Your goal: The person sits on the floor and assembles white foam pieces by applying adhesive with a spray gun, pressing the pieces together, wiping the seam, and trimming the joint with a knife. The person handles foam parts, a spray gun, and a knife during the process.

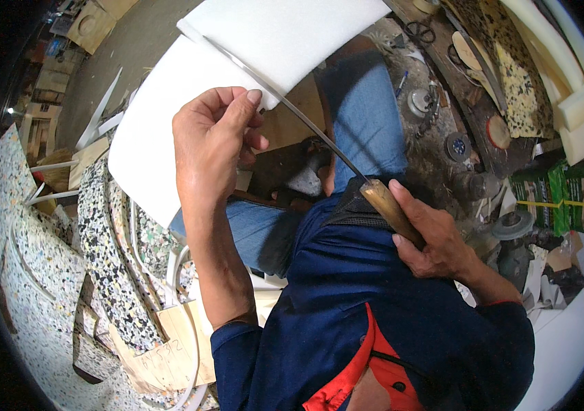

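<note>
My right hand (436, 236) is wrapped round the wooden handle of a long, thin knife (316, 130), close to my body. Its narrow blade slants up and left, and the far part lies along the line where two areas of white foam (292, 41) meet. Left of the blade spreads the nearer white foam piece (151, 130). Over that piece's edge is my left hand (213, 133), fingers curled and thumb pressed in beside the blade. Whatever its fingers pinch, if anything, is hidden.
Speckled foam sheets (38, 274) and a plywood board (168, 349) lie at the left. On the right, a cluttered bench holds a round disc (458, 146), scissors (420, 31) and cream foam strips (583, 103). Green packages (566, 195) sit at far right. My legs (367, 116) are below the foam.
</note>
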Action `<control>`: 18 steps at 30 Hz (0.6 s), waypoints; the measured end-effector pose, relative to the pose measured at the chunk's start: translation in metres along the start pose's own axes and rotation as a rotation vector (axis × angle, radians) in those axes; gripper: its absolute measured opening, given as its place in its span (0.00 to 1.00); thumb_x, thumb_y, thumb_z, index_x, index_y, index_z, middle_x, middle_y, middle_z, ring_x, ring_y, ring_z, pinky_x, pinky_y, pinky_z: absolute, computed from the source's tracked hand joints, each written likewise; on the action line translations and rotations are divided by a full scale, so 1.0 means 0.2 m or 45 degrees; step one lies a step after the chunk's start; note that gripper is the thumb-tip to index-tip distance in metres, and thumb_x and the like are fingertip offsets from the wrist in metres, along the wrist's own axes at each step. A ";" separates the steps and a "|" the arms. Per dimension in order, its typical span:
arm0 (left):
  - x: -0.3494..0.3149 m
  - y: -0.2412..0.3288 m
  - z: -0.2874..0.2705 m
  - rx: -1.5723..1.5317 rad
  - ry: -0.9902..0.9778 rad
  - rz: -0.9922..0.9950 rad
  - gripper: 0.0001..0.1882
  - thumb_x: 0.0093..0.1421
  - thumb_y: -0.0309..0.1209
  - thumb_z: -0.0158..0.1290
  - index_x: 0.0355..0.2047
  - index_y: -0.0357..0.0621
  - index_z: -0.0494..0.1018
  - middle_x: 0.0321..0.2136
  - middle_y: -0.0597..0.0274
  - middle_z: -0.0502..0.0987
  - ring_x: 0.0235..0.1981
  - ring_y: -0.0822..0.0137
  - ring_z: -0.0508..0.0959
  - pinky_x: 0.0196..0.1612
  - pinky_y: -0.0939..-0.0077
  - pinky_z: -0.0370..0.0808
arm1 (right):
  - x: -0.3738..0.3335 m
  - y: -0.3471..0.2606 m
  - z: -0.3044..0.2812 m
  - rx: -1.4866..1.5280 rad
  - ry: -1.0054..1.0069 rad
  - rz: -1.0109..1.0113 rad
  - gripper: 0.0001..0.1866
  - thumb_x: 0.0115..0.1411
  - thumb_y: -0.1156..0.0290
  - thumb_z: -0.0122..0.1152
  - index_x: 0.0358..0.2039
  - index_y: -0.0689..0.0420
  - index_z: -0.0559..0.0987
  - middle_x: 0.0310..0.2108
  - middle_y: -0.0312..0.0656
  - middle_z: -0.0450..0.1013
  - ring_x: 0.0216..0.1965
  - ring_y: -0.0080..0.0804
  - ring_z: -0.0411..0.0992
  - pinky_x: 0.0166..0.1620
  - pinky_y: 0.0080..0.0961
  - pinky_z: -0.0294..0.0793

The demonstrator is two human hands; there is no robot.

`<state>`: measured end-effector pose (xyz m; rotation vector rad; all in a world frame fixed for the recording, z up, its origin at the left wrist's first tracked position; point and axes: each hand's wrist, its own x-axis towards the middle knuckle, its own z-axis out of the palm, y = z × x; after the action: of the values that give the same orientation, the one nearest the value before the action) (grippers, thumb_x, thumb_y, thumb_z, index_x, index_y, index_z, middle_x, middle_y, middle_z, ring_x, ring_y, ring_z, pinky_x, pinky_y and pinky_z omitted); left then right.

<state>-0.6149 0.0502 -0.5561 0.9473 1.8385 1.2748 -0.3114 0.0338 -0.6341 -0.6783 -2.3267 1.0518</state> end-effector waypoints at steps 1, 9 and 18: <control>0.00 0.00 0.00 -0.001 -0.001 0.002 0.10 0.64 0.33 0.59 0.35 0.38 0.76 0.21 0.65 0.77 0.15 0.78 0.75 0.14 0.87 0.63 | 0.01 -0.01 0.00 0.008 -0.011 0.013 0.44 0.53 0.80 0.60 0.70 0.65 0.54 0.45 0.60 0.74 0.36 0.52 0.77 0.40 0.38 0.78; 0.01 -0.02 0.00 -0.004 0.021 0.039 0.09 0.64 0.32 0.57 0.33 0.38 0.76 0.21 0.65 0.77 0.14 0.79 0.74 0.14 0.87 0.62 | 0.10 0.00 0.02 0.067 0.017 -0.064 0.43 0.54 0.78 0.59 0.70 0.64 0.53 0.39 0.57 0.74 0.36 0.54 0.75 0.40 0.41 0.76; 0.00 -0.02 0.01 -0.089 0.014 0.037 0.10 0.63 0.32 0.57 0.32 0.35 0.77 0.21 0.62 0.78 0.15 0.75 0.76 0.16 0.84 0.66 | 0.00 -0.02 -0.03 0.058 -0.073 0.061 0.44 0.54 0.78 0.59 0.71 0.63 0.52 0.37 0.56 0.73 0.34 0.54 0.75 0.38 0.40 0.76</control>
<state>-0.6136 0.0503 -0.5597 0.9334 1.7825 1.3559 -0.3082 0.0338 -0.6270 -0.6977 -2.3380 1.1567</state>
